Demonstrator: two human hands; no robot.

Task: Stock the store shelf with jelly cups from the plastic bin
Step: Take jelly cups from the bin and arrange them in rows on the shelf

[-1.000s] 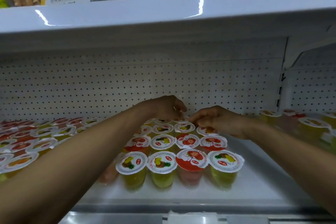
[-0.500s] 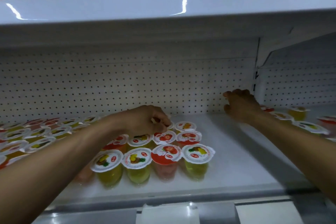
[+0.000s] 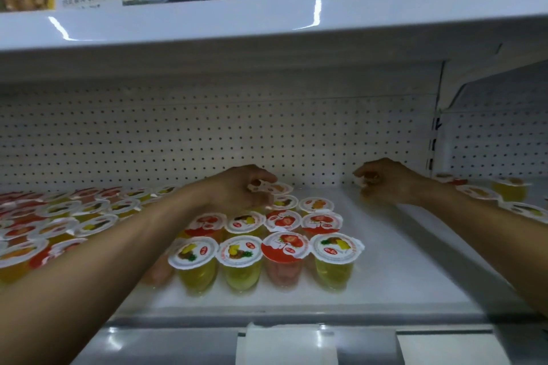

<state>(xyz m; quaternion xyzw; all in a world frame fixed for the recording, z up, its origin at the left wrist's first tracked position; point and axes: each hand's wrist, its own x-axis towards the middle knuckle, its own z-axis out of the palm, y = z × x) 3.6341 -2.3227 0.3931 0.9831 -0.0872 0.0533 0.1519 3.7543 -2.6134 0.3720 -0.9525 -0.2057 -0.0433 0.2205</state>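
At the back of the shelf [image 3: 400, 270], both hands work by the pegboard [image 3: 207, 139]. The left hand [image 3: 237, 190] pinches a cup [image 3: 278, 187] by its lid rim at the rear of the middle block of cups [image 3: 267, 240]. The right hand [image 3: 385, 182], right of that block, is curled around a small cup, mostly hidden. Bare shelf remains between block and right-side cups [image 3: 510, 190], so stocking looks partly done. No bin shows.

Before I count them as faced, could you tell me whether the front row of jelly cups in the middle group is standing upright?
Upright. All four front-row jelly cups stand on the shelf with sealed lids level on top.
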